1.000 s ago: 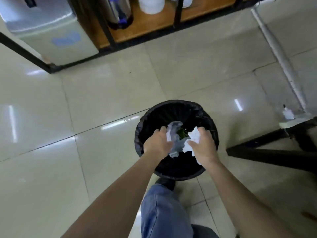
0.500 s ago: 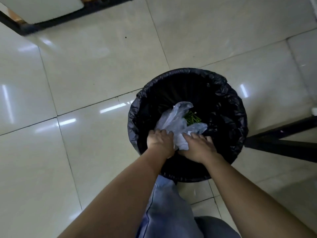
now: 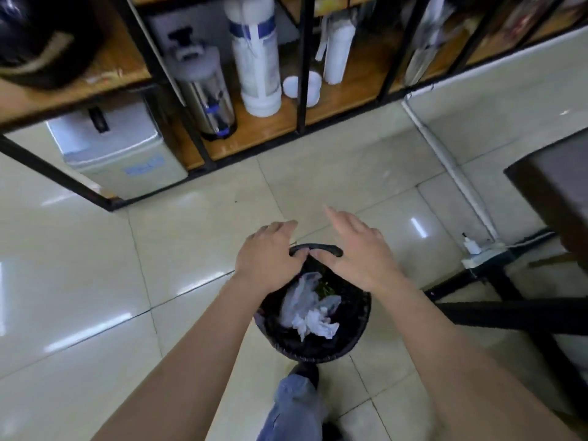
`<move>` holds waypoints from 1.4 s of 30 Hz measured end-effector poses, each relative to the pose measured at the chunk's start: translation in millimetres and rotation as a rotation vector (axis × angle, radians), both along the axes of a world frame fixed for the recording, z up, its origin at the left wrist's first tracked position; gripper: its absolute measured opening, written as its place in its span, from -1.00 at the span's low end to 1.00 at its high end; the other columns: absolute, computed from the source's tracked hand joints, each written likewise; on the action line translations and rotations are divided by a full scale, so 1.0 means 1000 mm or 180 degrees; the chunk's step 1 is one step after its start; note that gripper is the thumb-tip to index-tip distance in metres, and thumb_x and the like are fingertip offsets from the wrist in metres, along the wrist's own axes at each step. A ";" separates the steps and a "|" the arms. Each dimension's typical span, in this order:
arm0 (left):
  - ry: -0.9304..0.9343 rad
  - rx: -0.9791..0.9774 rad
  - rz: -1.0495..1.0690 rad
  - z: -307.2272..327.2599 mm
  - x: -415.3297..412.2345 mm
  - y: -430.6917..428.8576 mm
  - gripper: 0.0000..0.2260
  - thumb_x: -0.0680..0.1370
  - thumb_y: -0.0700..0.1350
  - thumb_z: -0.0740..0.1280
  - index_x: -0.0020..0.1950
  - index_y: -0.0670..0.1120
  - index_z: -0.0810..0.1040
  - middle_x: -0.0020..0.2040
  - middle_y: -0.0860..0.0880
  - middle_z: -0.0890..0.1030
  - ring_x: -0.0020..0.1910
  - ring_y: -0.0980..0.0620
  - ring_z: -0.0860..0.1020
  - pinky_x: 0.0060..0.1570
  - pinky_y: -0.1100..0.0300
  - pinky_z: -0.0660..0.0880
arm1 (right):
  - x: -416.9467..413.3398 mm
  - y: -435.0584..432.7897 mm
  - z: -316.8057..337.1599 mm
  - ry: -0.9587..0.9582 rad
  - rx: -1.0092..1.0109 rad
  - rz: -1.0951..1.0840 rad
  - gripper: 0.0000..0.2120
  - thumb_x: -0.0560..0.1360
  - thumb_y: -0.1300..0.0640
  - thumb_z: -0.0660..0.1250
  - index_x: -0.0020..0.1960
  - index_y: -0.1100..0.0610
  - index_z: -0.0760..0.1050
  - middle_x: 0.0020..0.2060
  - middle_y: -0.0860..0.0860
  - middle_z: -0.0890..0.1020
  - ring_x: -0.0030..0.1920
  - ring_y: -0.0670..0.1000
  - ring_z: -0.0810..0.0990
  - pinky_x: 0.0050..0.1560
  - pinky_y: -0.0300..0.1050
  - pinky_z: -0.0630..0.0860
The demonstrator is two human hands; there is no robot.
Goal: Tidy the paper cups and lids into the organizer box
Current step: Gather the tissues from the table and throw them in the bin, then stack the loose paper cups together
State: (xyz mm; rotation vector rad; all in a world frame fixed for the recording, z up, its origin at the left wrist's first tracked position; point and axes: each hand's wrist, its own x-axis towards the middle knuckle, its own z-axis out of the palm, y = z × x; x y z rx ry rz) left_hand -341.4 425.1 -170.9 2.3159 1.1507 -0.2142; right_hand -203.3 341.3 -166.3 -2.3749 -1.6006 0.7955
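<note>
A round bin with a black liner (image 3: 356, 338) stands on the tiled floor below me. Crumpled white tissue and a clear plastic bag (image 3: 310, 308) lie inside it. My left hand (image 3: 270, 254) and my right hand (image 3: 358, 249) hover above the bin's far rim, fingers spread and empty. On the wooden shelf ahead stand wrapped sleeves of white paper cups (image 3: 257, 55), with a second sleeve (image 3: 337, 49) to the right and a short stack of white lids (image 3: 300, 87) between them. No organizer box is in view.
A black-framed wooden shelf (image 3: 270, 128) runs along the back, holding a steel urn (image 3: 206, 90). A grey appliance (image 3: 121, 154) sits under it at left. A dark table (image 3: 553, 192) with black legs stands at right. My jeans leg (image 3: 292, 405) is behind the bin.
Both hands let go of the tissue and plastic bag, which now lie in the bin. The hands rose and opened, and my view tilted up toward the shelf.
</note>
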 end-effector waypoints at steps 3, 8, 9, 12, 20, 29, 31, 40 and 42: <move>-0.0468 0.0379 0.0027 0.082 0.012 0.011 -0.50 0.53 0.06 0.23 0.44 -0.02 0.27 0.42 -0.06 0.39 0.38 -0.08 0.33 0.34 0.06 0.28 | 0.011 0.003 0.083 -0.0127 0.0378 -0.0131 -0.25 0.50 -0.18 0.21 0.53 -0.07 -0.12 0.51 0.05 0.17 0.46 0.09 0.20 0.40 0.01 0.13; -0.1103 0.0806 -0.0102 0.199 0.044 0.016 -0.51 0.54 0.05 0.25 0.44 -0.05 0.29 0.41 -0.06 0.40 0.37 -0.06 0.35 0.29 0.09 0.27 | 0.036 -0.012 0.195 -0.0687 0.0975 -0.0453 -0.24 0.47 -0.24 0.20 0.52 -0.11 -0.11 0.48 0.03 0.24 0.45 0.08 0.25 0.36 0.03 0.16; -0.1256 0.0890 -0.0139 0.218 0.051 0.014 -0.51 0.54 0.05 0.25 0.45 -0.04 0.29 0.41 -0.04 0.40 0.37 -0.05 0.35 0.30 0.09 0.29 | 0.042 -0.019 0.212 -0.0807 0.1076 -0.0538 -0.24 0.47 -0.25 0.20 0.52 -0.10 -0.10 0.47 0.03 0.26 0.44 0.08 0.26 0.36 0.05 0.18; -0.1601 0.1037 -0.0408 0.263 0.076 -0.001 -0.51 0.54 0.09 0.23 0.44 -0.02 0.30 0.41 -0.02 0.41 0.39 0.00 0.34 0.32 0.08 0.29 | 0.059 -0.047 0.255 -0.1075 0.1254 -0.0842 -0.22 0.43 -0.32 0.15 0.52 -0.12 -0.09 0.45 0.03 0.29 0.42 0.09 0.30 0.34 0.05 0.23; -0.2075 0.0867 -0.1346 0.324 0.154 -0.083 -0.43 0.46 0.16 0.16 0.43 -0.04 0.33 0.42 -0.01 0.39 0.41 0.01 0.32 0.34 0.16 0.22 | 0.102 -0.159 0.315 -0.1534 0.1503 -0.1771 -0.23 0.41 -0.36 0.10 0.51 -0.11 -0.03 0.45 0.01 0.32 0.41 0.06 0.32 0.35 0.05 0.24; -0.2133 0.0512 -0.2428 0.326 0.251 -0.226 -0.46 0.53 0.17 0.20 0.47 0.06 0.22 0.49 0.04 0.27 0.47 0.04 0.21 0.44 0.06 0.18 | 0.141 -0.333 0.327 -0.1955 0.1178 -0.2956 -0.20 0.39 -0.40 0.05 0.52 -0.08 -0.01 0.43 -0.01 0.35 0.39 0.05 0.35 0.28 0.03 0.29; -0.2089 0.0441 -0.2670 0.323 0.268 -0.260 -0.45 0.53 0.20 0.18 0.49 0.08 0.18 0.51 0.06 0.23 0.49 0.06 0.16 0.47 0.06 0.14 | 0.146 -0.369 0.322 -0.1950 0.1116 -0.3188 -0.24 0.43 -0.35 0.15 0.52 -0.07 0.02 0.41 -0.01 0.36 0.38 0.07 0.36 0.27 0.05 0.31; -0.1837 0.0358 -0.3077 0.287 0.319 -0.368 -0.46 0.52 0.17 0.21 0.46 0.02 0.25 0.49 0.05 0.28 0.47 0.07 0.20 0.42 0.14 0.13 | 0.174 -0.478 0.274 -0.1762 0.0883 -0.3628 -0.18 0.30 -0.40 0.00 0.50 -0.14 0.03 0.39 -0.06 0.36 0.34 0.04 0.38 0.18 -0.01 0.29; -0.1780 0.0379 -0.3086 0.279 0.326 -0.381 -0.47 0.52 0.17 0.21 0.46 0.02 0.26 0.48 0.05 0.30 0.46 0.06 0.22 0.40 0.14 0.14 | 0.182 -0.492 0.267 -0.1622 0.0897 -0.3657 -0.17 0.29 -0.40 -0.01 0.50 -0.14 0.00 0.40 -0.07 0.33 0.33 0.03 0.37 0.21 0.00 0.27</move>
